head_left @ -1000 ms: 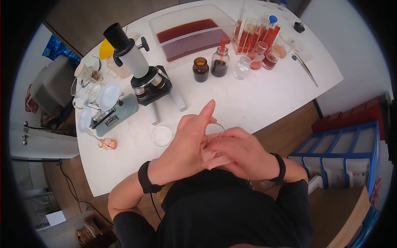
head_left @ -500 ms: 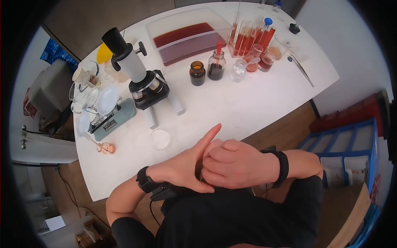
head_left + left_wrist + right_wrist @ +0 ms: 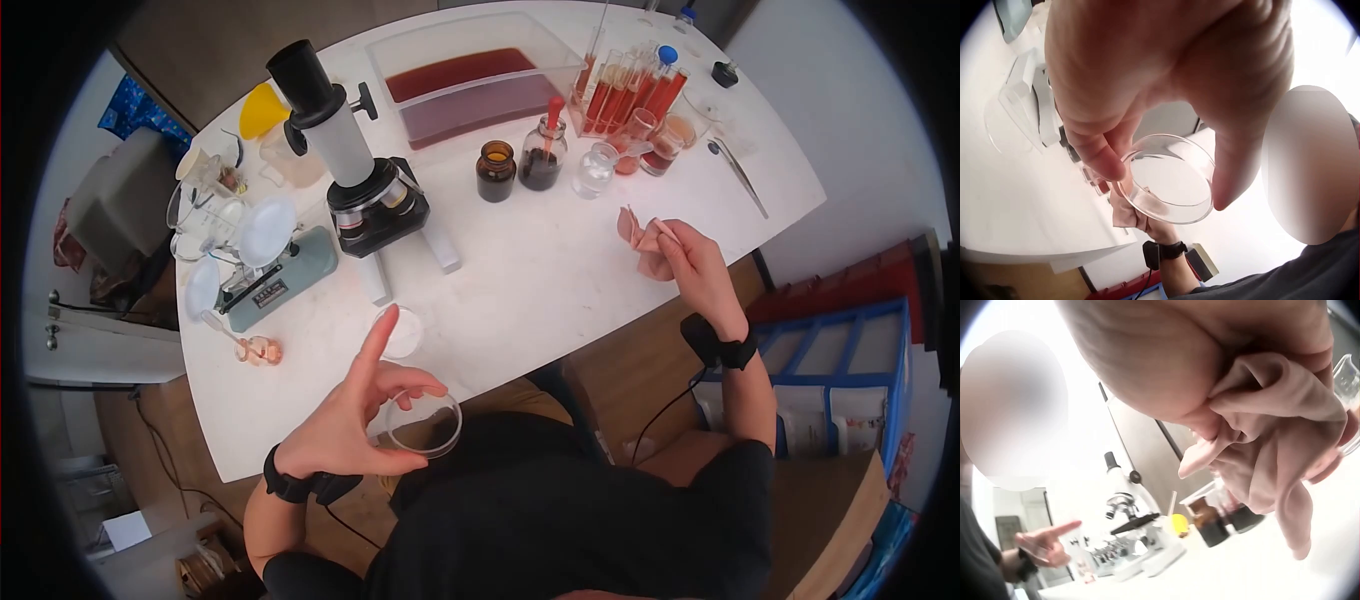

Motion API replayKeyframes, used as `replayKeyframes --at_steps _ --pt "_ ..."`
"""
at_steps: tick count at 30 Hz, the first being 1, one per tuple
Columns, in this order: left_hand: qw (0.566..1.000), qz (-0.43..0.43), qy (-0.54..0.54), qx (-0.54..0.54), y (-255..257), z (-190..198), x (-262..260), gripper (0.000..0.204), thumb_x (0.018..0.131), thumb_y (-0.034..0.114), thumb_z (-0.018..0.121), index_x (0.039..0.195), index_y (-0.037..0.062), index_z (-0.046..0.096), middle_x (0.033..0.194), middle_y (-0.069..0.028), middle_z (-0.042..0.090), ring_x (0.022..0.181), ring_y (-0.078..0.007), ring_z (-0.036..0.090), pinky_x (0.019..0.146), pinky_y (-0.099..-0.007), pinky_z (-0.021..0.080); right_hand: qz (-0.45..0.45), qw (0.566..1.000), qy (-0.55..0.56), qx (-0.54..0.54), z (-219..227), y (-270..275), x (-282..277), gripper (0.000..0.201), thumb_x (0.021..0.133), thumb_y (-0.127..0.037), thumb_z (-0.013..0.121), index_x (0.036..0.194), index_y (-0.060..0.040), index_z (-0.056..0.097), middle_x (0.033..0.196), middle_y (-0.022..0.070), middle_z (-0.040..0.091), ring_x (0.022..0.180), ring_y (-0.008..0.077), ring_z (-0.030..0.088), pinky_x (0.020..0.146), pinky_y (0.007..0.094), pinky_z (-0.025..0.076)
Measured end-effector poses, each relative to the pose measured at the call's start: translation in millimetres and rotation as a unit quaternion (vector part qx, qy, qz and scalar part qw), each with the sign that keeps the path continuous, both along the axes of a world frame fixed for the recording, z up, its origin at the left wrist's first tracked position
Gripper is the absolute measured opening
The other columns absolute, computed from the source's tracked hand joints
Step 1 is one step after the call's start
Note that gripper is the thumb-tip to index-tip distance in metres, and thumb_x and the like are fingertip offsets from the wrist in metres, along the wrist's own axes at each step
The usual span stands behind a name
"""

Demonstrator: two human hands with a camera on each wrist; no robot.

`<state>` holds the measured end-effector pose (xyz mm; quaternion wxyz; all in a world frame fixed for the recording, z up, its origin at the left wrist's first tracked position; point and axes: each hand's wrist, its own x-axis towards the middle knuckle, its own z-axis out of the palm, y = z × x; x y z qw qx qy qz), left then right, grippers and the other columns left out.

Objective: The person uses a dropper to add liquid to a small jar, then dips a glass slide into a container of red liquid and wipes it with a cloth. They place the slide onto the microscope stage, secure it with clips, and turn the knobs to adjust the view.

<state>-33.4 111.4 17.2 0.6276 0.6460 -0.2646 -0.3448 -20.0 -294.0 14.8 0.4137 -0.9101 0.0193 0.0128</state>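
Note:
My left hand [image 3: 345,420] holds a clear glass dish [image 3: 424,424] by its rim, thumb on one side and fingers on the other, in front of the table's near edge. In the left wrist view the dish [image 3: 1169,179] is tilted between thumb and fingertips. My right hand [image 3: 706,278] pinches a crumpled pink cloth [image 3: 650,247] above the right part of the table. The right wrist view shows the cloth [image 3: 1266,437] bunched in the fingers and hanging down. A second round clear dish [image 3: 402,333] lies on the table, just beyond my left hand.
A microscope [image 3: 368,200] stands left of centre, with a balance [image 3: 285,280] to its left. Behind are a tub of red liquid [image 3: 460,95], a brown bottle [image 3: 496,172], a dropper bottle [image 3: 542,160] and test tubes [image 3: 625,95]. Tweezers [image 3: 742,180] lie at the right.
The hands, together before, have moved apart. The left has gone left with the dish, now in plain view; the right has moved right and forward with the pink cloth.

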Motion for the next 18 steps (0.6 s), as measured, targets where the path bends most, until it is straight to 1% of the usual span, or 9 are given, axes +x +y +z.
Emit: replayKeyframes --at_steps 3,5,6,9,10,12,14,17,18 --pt "0.998 0.034 -0.05 0.006 13 4 -3 0.123 0.063 0.005 0.081 0.147 0.0096 -0.01 0.114 -0.0113 0.059 0.1 -0.018 0.054 0.085 -0.0312 0.04 -0.029 0.997 -0.063 -0.046 -49 -11 10 0.026 0.097 -0.016 0.044 0.111 0.0009 0.057 0.108 0.0127 0.064 0.101 0.0252 0.059 0.088 0.031 0.044" --pt "0.995 0.038 -0.088 0.005 13 4 0 0.122 0.061 0.006 0.081 0.147 0.008 -0.006 0.114 -0.0118 0.059 0.102 -0.0181 0.053 0.084 -0.0315 0.04 0.037 0.958 -0.168 -0.229 -78 14 13 0.026 0.094 -0.017 0.047 0.112 -0.0029 0.059 0.116 0.0192 0.059 0.114 0.0441 0.047 0.092 0.0397 0.041" --pt "0.994 0.036 -0.099 0.001 9 5 2 0.122 0.061 0.006 0.081 0.147 0.0078 -0.006 0.114 -0.0116 0.059 0.103 -0.0183 0.053 0.084 -0.0315 0.04 0.067 0.967 -0.158 -0.188 -76 36 12 0.026 0.094 -0.02 0.046 0.112 -0.0063 0.061 0.121 0.0186 0.056 0.123 0.0468 0.035 0.1 0.0447 0.032" --pt "0.99 0.018 -0.138 -0.001 -19 10 10 0.12 0.061 0.007 0.081 0.147 0.008 -0.003 0.116 -0.0115 0.057 0.106 -0.0191 0.052 0.085 -0.0316 0.04 0.212 0.946 -0.185 -0.162 -78 102 -9 0.03 0.091 -0.017 0.05 0.119 -0.0101 0.056 0.132 0.0098 0.049 0.128 0.0396 0.033 0.1 0.054 0.028" --pt "0.988 0.01 -0.155 0.008 -31 12 14 0.119 0.061 0.008 0.081 0.147 0.0084 -0.002 0.117 -0.0119 0.056 0.108 -0.0194 0.051 0.086 -0.0318 0.039 0.26 0.94 -0.171 -0.14 -68 121 -22 0.03 0.089 -0.018 0.052 0.118 -0.011 0.058 0.132 0.01 0.048 0.129 0.0372 0.033 0.103 0.0541 0.026" --pt "0.979 -0.006 -0.201 0.029 -56 14 24 0.115 0.062 0.008 0.078 0.148 0.0088 0.001 0.12 -0.0119 0.054 0.111 -0.0199 0.05 0.088 -0.0324 0.038 0.295 0.925 -0.229 -0.075 -63 141 -48 0.034 0.084 -0.022 0.058 0.117 -0.0121 0.057 0.131 0.0034 0.05 0.129 0.0331 0.035 0.107 0.0468 0.026" --pt "0.964 -0.016 -0.258 0.057 -79 12 35 0.108 0.064 0.005 0.074 0.148 0.0088 0.005 0.123 -0.0111 0.051 0.113 -0.0201 0.048 0.091 -0.033 0.038 0.358 0.891 -0.261 -0.101 -73 127 -56 0.035 0.082 -0.023 0.059 0.116 -0.0144 0.059 0.13 0.0008 0.05 0.129 0.027 0.037 0.106 0.0426 0.029" --pt "0.952 -0.01 -0.286 0.11 -102 3 47 0.097 0.067 0.002 0.067 0.147 0.0091 0.012 0.124 -0.0112 0.049 0.112 -0.0226 0.048 0.095 -0.0339 0.038 0.378 0.86 -0.289 -0.186 -88 64 -50 0.032 0.08 -0.021 0.06 0.112 -0.0166 0.061 0.128 -0.0003 0.052 0.126 0.0228 0.041 0.106 0.0413 0.03" --pt "0.945 -0.009 -0.299 0.132 -107 0 51 0.095 0.068 0.003 0.066 0.147 0.0092 0.013 0.124 -0.0114 0.049 0.112 -0.0232 0.048 0.095 -0.0338 0.038 0.348 0.866 -0.291 -0.213 -87 43 -51 0.031 0.08 -0.019 0.06 0.11 -0.0183 0.061 0.126 -0.0011 0.053 0.124 0.021 0.044 0.104 0.0408 0.031"
